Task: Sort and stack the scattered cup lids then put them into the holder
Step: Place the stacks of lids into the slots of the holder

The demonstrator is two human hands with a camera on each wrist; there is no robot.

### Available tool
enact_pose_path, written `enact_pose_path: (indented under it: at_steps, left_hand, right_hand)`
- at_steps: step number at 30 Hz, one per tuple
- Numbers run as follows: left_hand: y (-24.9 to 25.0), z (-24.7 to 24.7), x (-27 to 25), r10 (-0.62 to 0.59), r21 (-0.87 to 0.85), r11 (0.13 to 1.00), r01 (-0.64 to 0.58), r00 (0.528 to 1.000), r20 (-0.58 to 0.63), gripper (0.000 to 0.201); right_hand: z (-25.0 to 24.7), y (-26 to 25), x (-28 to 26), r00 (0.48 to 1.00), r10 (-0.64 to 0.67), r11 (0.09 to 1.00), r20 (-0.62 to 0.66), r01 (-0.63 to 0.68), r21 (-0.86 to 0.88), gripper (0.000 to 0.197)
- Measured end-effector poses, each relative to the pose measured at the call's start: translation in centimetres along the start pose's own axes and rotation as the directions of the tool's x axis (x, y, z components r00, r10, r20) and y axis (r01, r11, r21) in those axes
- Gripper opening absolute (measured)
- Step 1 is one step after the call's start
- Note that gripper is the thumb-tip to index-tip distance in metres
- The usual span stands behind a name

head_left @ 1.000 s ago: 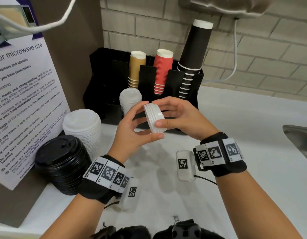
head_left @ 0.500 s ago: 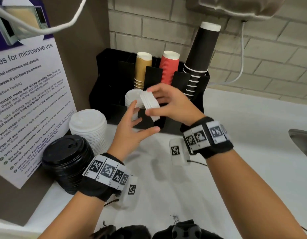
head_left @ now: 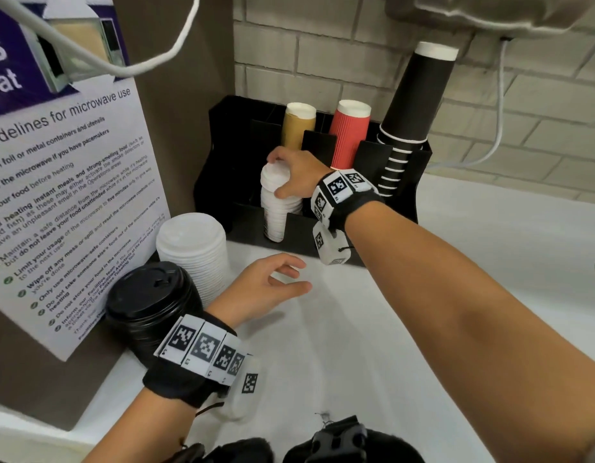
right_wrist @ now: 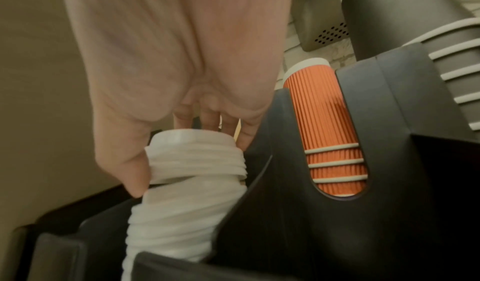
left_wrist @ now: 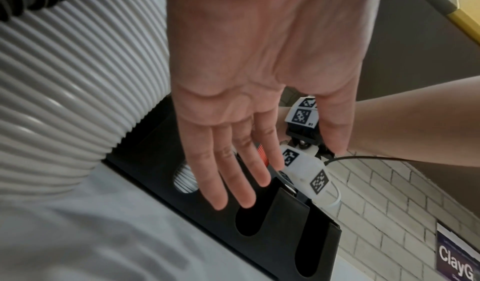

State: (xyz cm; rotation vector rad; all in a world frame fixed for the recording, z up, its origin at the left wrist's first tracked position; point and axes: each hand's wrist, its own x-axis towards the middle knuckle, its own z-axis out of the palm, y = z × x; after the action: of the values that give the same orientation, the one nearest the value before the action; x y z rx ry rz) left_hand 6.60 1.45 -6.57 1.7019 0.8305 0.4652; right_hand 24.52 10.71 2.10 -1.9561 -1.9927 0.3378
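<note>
Small white lids [head_left: 272, 177] sat atop lid stack [head_left: 276, 212] in black holder [head_left: 222, 168], frame centre. Gripped by right hand [head_left: 298, 173], thumb and fingers curled round top few. Left hand [head_left: 262, 289] hovered below centre, fingers loosely spread, holding nothing. Large white lids [head_left: 192, 248] and black lids [head_left: 149, 305] stacked lower left. Red cups [head_left: 351, 135], black cups [head_left: 413, 105] upper right.
</note>
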Motion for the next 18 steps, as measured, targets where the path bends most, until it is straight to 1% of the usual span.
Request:
enact_pose_path:
  at_steps: [6, 9, 11, 12, 15, 18]
  left_hand:
    - [0.4, -0.4, -0.1, -0.009, 0.010, 1.000, 0.009, 1.000, -0.018, 0.032]
    - [0.4, -0.5, -0.1, -0.006, 0.010, 1.000, 0.006, 1.000, -0.020, 0.031]
    - [0.5, -0.3, 0.0, -0.002, 0.021, 1.000, 0.002, 1.000, -0.015, 0.031]
    - [0.5, -0.2, 0.0, 0.000, 0.024, 1.000, 0.000, 1.000, -0.011, 0.031]
    - [0.9, 0.0, -0.2, 0.006, 0.037, 0.999, -0.007, 1.000, 0.009, 0.032]
    - [1.9, -0.1, -0.8, 0.007, 0.084, 0.996, -0.012, 0.998, 0.057, 0.029]
  right_hand:
    - [0.9, 0.2, -0.2, 0.999, 0.032, 0.999, 0.023, -0.031, -0.032, 0.062]
    - [1.2, 0.2, -0.8, 0.999, 0.037, 0.996, 0.036, -0.034, -0.081, 0.073]
    - [1.5, 0.2, -1.1, 0.999, 0.014, 0.982, 0.044, -0.005, -0.188, 0.083]
    - [1.7, 0.2, -1.3, 0.999, -0.001, 0.966, 0.045, 0.013, -0.257, 0.084]
    - [2.4, 0.0, -1.6, 0.997, -0.014, 0.895, 0.072, 0.045, -0.445, 0.080]
    - [3.5, -0.3, -1.8, 0.998, 0.022, 0.835, 0.055, 0.012, -0.551, 0.070]
